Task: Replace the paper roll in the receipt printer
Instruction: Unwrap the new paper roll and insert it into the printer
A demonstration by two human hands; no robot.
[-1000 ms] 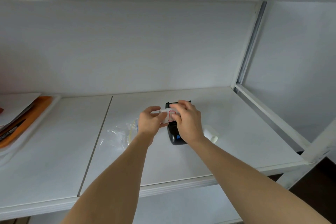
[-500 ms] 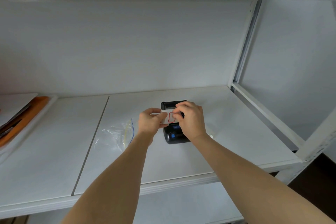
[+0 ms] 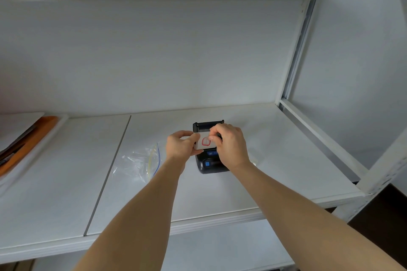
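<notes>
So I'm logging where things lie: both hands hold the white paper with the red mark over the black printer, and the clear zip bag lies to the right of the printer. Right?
Not quite. In the head view the clear zip bag lies to the left of the printer, not the right. The rest holds: the left hand and right hand hold the red-marked paper over the printer.

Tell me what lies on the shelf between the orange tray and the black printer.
In the head view, a clear zip bag lies on the white shelf between the orange tray and the printer, nearer the printer; otherwise bare.
</notes>
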